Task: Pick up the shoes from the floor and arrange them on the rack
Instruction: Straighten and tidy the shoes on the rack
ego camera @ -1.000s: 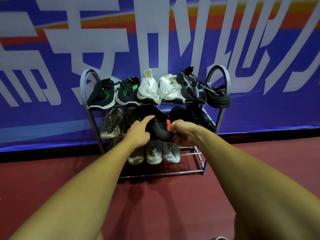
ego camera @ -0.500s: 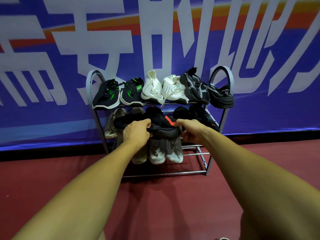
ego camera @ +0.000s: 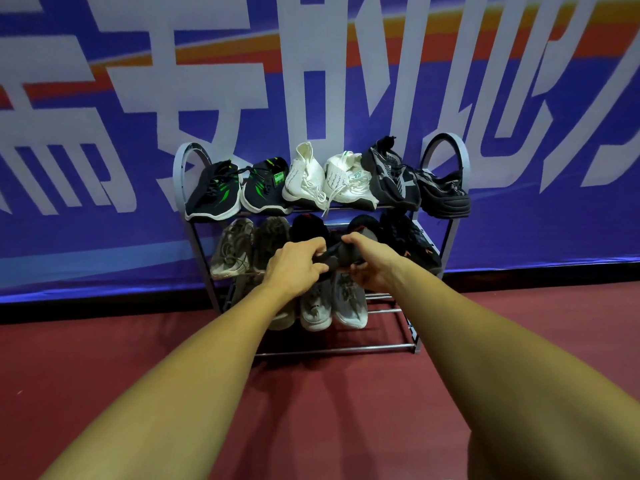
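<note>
Head camera, my view from the remote station: a grey metal three-tier shoe rack (ego camera: 332, 350) stands on a dark red floor (ego camera: 329, 420) against a blue banner with large white characters (ego camera: 519, 223).

On the top shelf, from left to right, sit a pair of black knit trainers with green stripes (ego camera: 213, 197), a pair of white knit high-top sneakers (ego camera: 304, 180) and a pair of chunky black-and-grey sneakers (ego camera: 391, 180). The outermost of these juts past the right-hand post.

The middle shelf carries worn grey-beige trainers (ego camera: 233, 247) at its left end and black shoes with small orange-red marks (ego camera: 414, 245) at its right end. Further dark shoes lie between them, their detail lost in shadow. Pale grey mesh sneakers (ego camera: 348, 303) stand toes-out on the bottom shelf, directly under my wrists and partly hidden by them.

Both bare forearms reach in from the lower corners and meet at the front of the middle shelf. A dark, black-and-grey soft shoe (ego camera: 341, 254) is held there between the two hands, lying crosswise along the shelf's front edge. My left hand (ego camera: 294, 268) grips its left end with fingers curled over the top. My right hand (ego camera: 372, 261) clasps the right end, thumb above and fingers tucked beneath. Neighbouring shoes crowd it on both sides.
</note>
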Motion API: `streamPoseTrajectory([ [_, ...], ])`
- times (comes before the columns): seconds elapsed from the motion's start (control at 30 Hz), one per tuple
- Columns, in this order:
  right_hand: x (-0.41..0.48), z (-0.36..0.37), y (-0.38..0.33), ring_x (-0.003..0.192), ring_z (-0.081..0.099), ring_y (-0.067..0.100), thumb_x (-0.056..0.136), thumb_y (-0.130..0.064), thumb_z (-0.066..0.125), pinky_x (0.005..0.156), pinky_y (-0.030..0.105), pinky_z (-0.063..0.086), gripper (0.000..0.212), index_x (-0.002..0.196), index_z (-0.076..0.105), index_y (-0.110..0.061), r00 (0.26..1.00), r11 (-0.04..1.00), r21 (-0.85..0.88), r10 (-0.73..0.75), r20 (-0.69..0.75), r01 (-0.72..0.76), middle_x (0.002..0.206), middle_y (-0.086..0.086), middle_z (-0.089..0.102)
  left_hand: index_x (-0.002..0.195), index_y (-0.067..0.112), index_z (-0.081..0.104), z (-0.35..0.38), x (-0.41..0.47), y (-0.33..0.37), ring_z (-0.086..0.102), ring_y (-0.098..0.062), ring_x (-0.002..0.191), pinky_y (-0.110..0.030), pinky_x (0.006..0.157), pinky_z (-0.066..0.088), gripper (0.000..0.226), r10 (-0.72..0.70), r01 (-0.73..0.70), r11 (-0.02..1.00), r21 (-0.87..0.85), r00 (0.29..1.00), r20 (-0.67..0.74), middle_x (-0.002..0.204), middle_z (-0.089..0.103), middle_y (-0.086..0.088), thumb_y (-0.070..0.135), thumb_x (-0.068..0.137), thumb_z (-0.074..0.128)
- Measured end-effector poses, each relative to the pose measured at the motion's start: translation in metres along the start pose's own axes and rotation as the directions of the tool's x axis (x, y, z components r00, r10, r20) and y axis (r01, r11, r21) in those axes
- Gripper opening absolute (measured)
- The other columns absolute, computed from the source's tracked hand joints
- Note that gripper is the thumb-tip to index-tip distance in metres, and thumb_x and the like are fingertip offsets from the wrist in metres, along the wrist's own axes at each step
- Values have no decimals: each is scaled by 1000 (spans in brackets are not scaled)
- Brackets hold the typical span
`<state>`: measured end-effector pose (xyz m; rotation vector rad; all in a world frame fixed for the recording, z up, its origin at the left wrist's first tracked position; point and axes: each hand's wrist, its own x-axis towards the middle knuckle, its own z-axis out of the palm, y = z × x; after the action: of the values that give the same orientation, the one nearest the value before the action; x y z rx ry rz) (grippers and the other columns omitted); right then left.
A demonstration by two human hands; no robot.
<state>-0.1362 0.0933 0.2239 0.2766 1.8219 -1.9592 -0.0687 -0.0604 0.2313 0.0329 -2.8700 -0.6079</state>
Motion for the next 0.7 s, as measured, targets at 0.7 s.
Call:
streamPoseTrajectory([
  [0.7,17,-19,0,40,44,15,85,-23,63,44,21,32,23,97,55,-5,974,980,127,-130,-184,155,69,11,55,93,15,40,6,11,-37,55,-29,93,-33,71,37,37,-252,275,961,-23,909,332,101,56,-11,46,93,60],
])
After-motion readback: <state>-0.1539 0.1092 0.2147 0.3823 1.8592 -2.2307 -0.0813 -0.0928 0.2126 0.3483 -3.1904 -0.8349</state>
